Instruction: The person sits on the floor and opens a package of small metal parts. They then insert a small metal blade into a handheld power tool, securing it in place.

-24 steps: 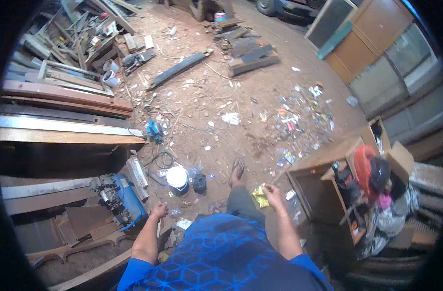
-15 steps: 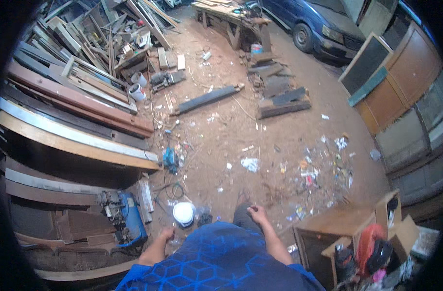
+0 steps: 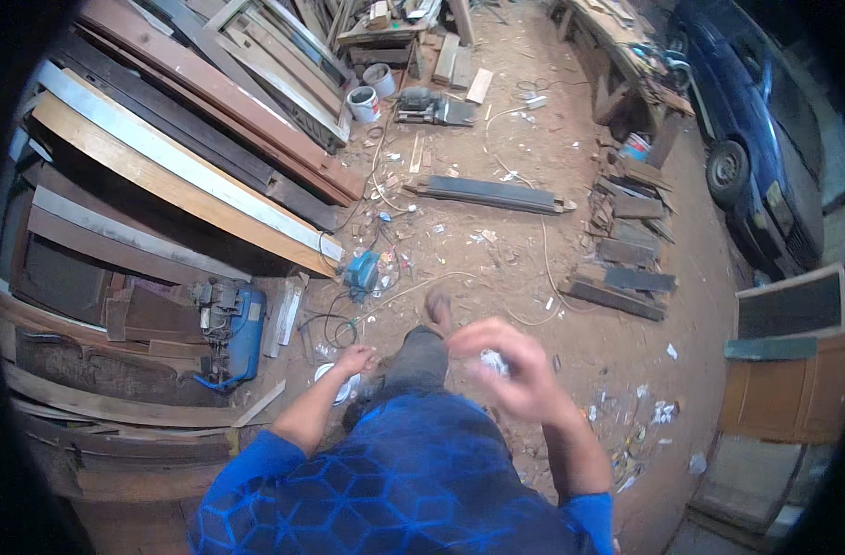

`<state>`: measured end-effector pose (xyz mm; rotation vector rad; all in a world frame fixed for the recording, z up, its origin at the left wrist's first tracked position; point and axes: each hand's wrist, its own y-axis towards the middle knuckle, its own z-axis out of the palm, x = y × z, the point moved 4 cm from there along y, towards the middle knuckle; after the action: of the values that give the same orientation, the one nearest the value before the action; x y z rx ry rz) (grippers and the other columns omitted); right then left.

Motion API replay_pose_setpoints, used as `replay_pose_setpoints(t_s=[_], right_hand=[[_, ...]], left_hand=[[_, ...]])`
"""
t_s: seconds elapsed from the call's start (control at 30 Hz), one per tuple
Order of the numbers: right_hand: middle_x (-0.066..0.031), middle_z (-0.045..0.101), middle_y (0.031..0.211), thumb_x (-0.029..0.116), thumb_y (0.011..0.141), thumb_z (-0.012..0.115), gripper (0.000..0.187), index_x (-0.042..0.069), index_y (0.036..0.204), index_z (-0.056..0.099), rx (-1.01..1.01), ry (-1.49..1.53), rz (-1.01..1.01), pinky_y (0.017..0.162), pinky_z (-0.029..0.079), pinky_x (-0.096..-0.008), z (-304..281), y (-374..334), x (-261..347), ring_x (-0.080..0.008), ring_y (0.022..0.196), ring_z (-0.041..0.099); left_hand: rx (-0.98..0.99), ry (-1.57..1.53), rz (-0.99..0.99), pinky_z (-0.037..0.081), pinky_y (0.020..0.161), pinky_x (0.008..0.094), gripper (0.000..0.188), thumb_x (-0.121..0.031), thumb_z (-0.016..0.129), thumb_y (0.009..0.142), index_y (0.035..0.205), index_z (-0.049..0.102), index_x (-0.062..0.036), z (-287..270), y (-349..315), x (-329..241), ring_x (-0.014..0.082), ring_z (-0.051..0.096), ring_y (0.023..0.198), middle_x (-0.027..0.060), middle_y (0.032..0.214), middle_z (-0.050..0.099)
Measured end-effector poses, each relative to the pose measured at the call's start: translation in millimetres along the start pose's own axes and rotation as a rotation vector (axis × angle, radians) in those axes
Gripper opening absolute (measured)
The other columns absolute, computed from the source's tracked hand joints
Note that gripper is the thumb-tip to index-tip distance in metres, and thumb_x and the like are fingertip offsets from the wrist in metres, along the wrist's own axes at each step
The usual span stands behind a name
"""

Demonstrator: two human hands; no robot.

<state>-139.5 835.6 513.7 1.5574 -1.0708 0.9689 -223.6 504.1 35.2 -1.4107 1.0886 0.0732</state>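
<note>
The right hand (image 3: 510,365) is raised in front of the body, half open with bent fingers, and I see no object in it. The left hand (image 3: 355,360) is lower, with the fingers loosely curled; its palm is turned away, so I cannot tell if it is fully closed or hides something small. In the picture it overlaps the upper part of the white bucket (image 3: 346,389), the nearest thing, but I cannot tell whether they touch. One bare-looking foot (image 3: 438,308) is ahead of the knee. In my judgement, the good way to step here is to lift the feet well over the pale cable (image 3: 546,250) and the scattered litter, and to keep the left arm apart from the bucket. Farther ahead are the blue-green power tool (image 3: 361,275), with a dark cord beside it, and the dark beam (image 3: 492,194) lying across the ground. The right fingers are blurred by motion, the second foot is hard to make out, the shirt and forearm cover part of the bucket, and the blue car (image 3: 756,139) runs into the dark rim.
</note>
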Motion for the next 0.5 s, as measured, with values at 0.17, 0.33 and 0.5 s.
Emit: replay_pose_setpoints(t_s=[0.17,0.33,0.5], right_hand=[[-0.0277,0.067,0.104,0.005,0.092,0.066,0.01,-0.006,0.093,0.067,0.749,0.52,-0.471,0.081,0.056,-0.0478,-24,153,44,-0.0382,0.092,0.067],[-0.0163,0.063,0.098,0.018,0.092,0.057,0.022,-0.002,0.096,0.067,0.315,0.349,-0.558,0.072,0.05,-0.0409,-115,278,-13,-0.0311,0.085,0.061],[-0.0208,0.064,0.098,0.012,0.091,0.062,0.018,-0.005,0.098,0.065,0.329,0.29,-0.578,0.073,0.052,-0.0419,-237,397,-37,-0.0334,0.086,0.063]], left_hand=[[0.148,0.107,-0.247,0.045,0.051,0.0302,0.036,-0.039,0.056,0.1,0.101,0.071,-0.0068,-5,99,34,0.0145,0.057,0.058,0.0016,0.073,0.065],[0.085,-0.033,-0.453,0.047,0.048,0.0338,0.031,-0.037,0.056,0.1,0.102,0.065,-0.0074,10,208,-82,0.0211,0.064,0.063,0.0046,0.078,0.065],[0.027,-0.223,-0.146,0.045,0.047,0.0284,0.029,-0.035,0.06,0.099,0.103,0.064,-0.0066,-65,316,-267,0.0156,0.06,0.058,0.0039,0.078,0.064]])
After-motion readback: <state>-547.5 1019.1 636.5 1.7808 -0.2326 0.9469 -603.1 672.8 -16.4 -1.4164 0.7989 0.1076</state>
